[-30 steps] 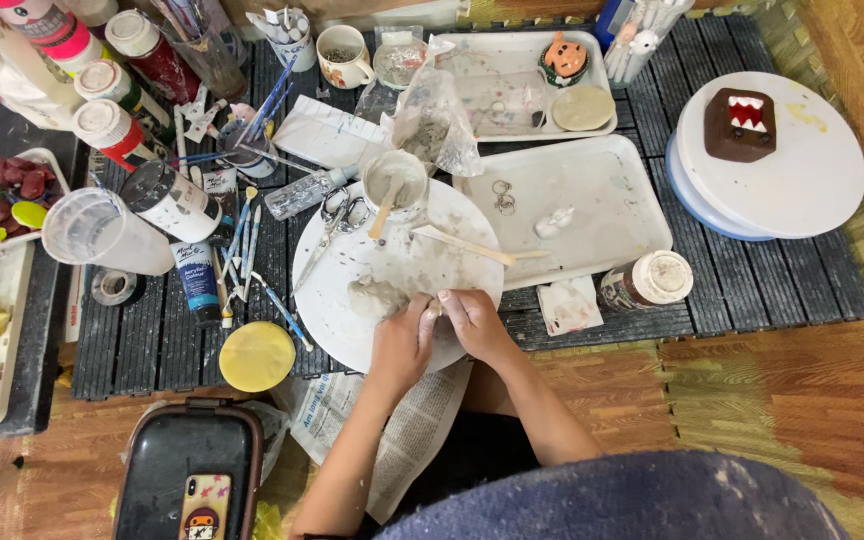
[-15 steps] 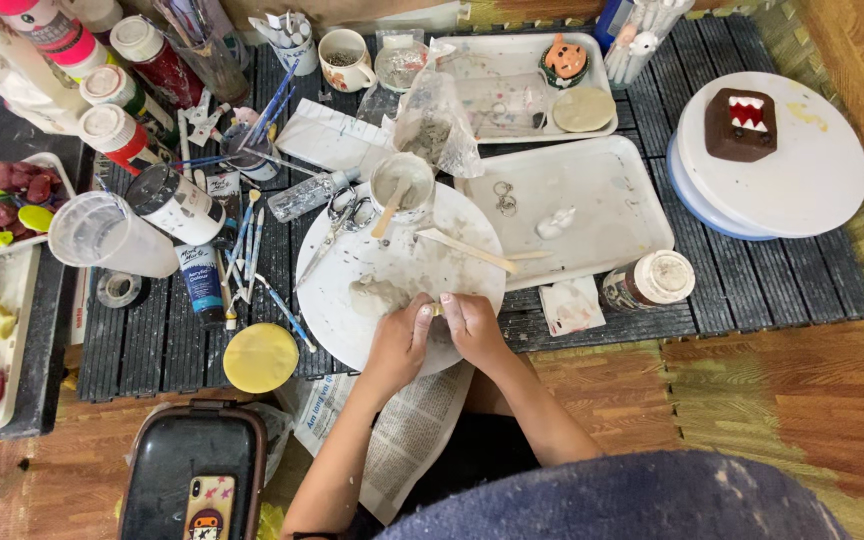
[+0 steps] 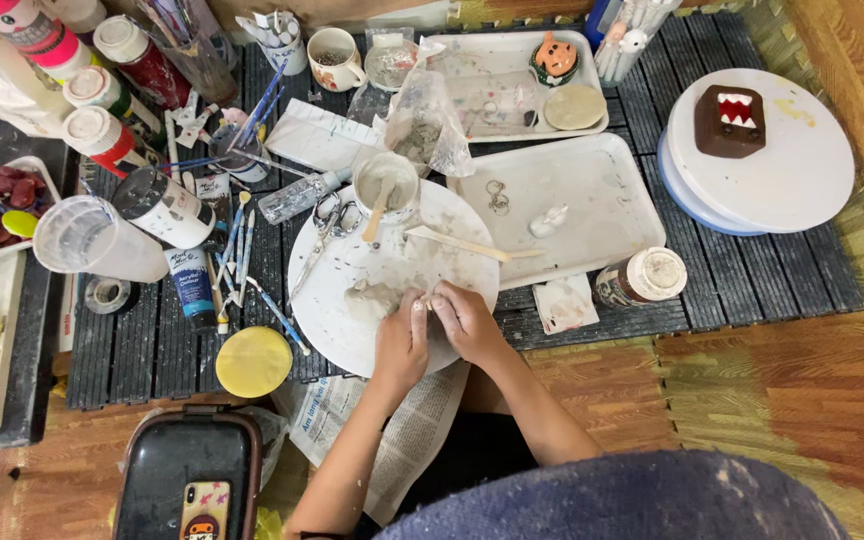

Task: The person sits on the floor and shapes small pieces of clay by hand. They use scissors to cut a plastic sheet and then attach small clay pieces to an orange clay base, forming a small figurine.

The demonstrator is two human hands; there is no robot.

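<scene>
Hands pinching grey clay lump on white round board, scissors, cup and wooden stick beside.

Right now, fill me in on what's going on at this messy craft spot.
A person works over a round white board on a dark slatted mat. The left hand and right hand meet at the board's near edge, pinching a small pale lump of clay; a bigger grey lump lies beside them. A wooden stick, scissors and a smeared cup sit on the board. A brown box-shaped figure stands on a turntable to the right.
</scene>
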